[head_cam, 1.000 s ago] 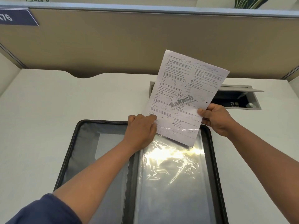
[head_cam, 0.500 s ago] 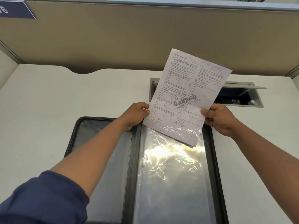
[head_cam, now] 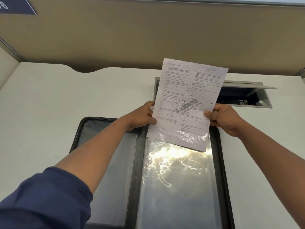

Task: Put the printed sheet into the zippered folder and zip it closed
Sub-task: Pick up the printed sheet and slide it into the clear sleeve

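Gripping printed sheet (head_cam: 189, 100) both sides | lower edge deeper in clear sleeve (head_cam: 178, 171)

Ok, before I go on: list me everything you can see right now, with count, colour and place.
printed sheet: one, white with black print, held over the folder's far edge, its lower end behind the clear sleeve's top
zippered folder: one, black-edged, lying open on the desk, near centre
clear sleeve: one, transparent and glaring, on the folder's right half
desk: one, white, under everything
cable box: one, grey with dark inside, lid open, set in the desk at far right
partition: one, tan, behind the desk
sign: one, dark blue, top left of the partition
left hand: gripping the sheet's left edge, blue sleeve
right hand: gripping the sheet's right edge
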Action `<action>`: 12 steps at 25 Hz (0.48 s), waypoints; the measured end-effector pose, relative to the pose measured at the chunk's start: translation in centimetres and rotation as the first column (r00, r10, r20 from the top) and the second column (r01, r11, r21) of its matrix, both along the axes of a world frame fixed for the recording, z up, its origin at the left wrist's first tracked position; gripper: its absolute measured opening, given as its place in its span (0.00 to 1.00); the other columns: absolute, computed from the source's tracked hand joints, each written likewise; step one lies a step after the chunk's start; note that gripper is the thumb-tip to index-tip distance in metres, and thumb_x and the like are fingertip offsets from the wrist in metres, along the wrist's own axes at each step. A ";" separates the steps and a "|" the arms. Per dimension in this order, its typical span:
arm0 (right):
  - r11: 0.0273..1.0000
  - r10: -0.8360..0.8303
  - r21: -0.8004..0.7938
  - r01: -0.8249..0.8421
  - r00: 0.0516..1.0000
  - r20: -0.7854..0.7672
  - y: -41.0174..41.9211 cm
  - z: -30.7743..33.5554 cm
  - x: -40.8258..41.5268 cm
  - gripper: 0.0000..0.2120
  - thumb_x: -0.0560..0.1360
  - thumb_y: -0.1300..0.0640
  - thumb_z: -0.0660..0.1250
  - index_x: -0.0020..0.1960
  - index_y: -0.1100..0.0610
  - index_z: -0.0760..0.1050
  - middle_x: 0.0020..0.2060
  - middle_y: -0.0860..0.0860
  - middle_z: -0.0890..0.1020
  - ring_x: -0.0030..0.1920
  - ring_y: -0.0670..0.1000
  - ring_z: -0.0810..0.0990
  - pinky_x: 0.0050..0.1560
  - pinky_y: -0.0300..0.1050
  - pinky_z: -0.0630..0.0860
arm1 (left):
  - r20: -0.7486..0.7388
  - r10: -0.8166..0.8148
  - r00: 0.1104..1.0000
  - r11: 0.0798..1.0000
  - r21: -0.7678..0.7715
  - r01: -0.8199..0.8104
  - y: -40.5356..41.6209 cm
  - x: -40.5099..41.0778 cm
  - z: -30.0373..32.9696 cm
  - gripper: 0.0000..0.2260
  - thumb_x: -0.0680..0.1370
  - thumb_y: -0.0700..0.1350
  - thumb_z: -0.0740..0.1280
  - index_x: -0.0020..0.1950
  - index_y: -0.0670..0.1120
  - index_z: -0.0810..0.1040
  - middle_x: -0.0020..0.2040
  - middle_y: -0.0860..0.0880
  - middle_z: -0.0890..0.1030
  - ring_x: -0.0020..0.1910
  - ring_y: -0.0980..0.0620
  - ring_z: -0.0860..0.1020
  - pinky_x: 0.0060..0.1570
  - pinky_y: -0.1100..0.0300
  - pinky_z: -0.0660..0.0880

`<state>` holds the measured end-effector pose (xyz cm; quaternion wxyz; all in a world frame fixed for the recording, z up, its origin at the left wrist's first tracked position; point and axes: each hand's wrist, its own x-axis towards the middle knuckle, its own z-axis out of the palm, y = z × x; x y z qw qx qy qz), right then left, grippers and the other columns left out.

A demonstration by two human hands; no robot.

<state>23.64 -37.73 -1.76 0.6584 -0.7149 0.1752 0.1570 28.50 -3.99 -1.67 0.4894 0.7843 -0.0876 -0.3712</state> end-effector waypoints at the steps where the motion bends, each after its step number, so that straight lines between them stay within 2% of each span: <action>1: 0.999 0.034 -0.022 -0.034 0.999 0.000 0.1 0.2 -0.1 0.11 0.80 0.65 0.69 0.56 0.52 0.84 0.52 0.46 0.89 0.51 0.50 0.88 0.42 0.44 0.85 | 0.006 -0.025 1.000 1.000 -0.010 0.025 0.1 -0.2 -0.1 0.49 0.71 0.37 0.78 0.82 0.54 0.50 0.59 0.50 0.83 0.53 0.56 0.83 0.57 0.58 0.80; 3: 0.992 0.104 -0.066 -0.105 0.994 -0.015 0.5 0.3 -0.2 0.11 0.80 0.65 0.69 0.57 0.53 0.84 0.53 0.47 0.89 0.51 0.51 0.88 0.46 0.48 0.86 | 0.062 -0.077 0.995 0.997 0.018 0.076 0.1 -0.9 -0.6 0.65 0.63 0.47 0.85 0.78 0.67 0.35 0.69 0.54 0.75 0.63 0.57 0.78 0.61 0.59 0.77; 4: 0.988 0.127 -0.086 -0.129 0.991 -0.030 0.7 0.4 -0.3 0.10 0.79 0.64 0.69 0.57 0.54 0.84 0.53 0.48 0.89 0.52 0.51 0.88 0.49 0.50 0.86 | 0.115 -0.097 0.989 0.994 0.055 0.091 -0.1 -1.3 -0.8 0.69 0.60 0.51 0.86 0.75 0.70 0.31 0.75 0.56 0.69 0.69 0.57 0.73 0.66 0.58 0.74; 6: 0.981 0.152 -0.113 -0.159 0.986 -0.063 0.9 0.5 -0.6 0.10 0.79 0.64 0.70 0.58 0.56 0.84 0.53 0.49 0.89 0.52 0.52 0.88 0.51 0.50 0.86 | 0.220 -0.103 0.970 0.988 0.138 0.073 -0.4 -2.0 -1.2 0.74 0.57 0.57 0.86 0.73 0.67 0.22 0.81 0.57 0.58 0.77 0.51 0.64 0.74 0.50 0.66; 7: 0.977 0.166 -0.120 -0.174 0.983 -0.076 1.0 0.5 -0.9 0.10 0.79 0.64 0.70 0.59 0.57 0.84 0.52 0.49 0.89 0.52 0.52 0.88 0.51 0.49 0.86 | 0.260 -0.089 0.962 0.987 0.152 0.050 -0.4 -2.2 -1.5 0.75 0.56 0.58 0.86 0.72 0.65 0.20 0.81 0.57 0.57 0.77 0.50 0.63 0.75 0.46 0.64; 9: 0.971 0.193 -0.123 -0.203 0.977 -0.090 1.1 0.4 -1.5 0.10 0.79 0.64 0.71 0.59 0.58 0.84 0.53 0.50 0.89 0.52 0.52 0.88 0.51 0.48 0.85 | 0.303 -0.051 0.952 0.991 0.136 0.010 -0.4 -2.6 -1.9 0.75 0.56 0.58 0.86 0.71 0.66 0.20 0.79 0.57 0.62 0.75 0.49 0.66 0.74 0.44 0.66; 12: 0.970 0.191 -0.132 -0.203 0.977 -0.097 1.2 0.0 -2.1 0.09 0.79 0.64 0.71 0.57 0.57 0.84 0.53 0.49 0.89 0.52 0.52 0.88 0.53 0.47 0.84 | 0.314 -0.014 0.949 0.991 0.133 -0.030 -0.3 -2.9 -2.0 0.73 0.56 0.60 0.85 0.73 0.68 0.24 0.74 0.58 0.67 0.71 0.49 0.70 0.71 0.41 0.69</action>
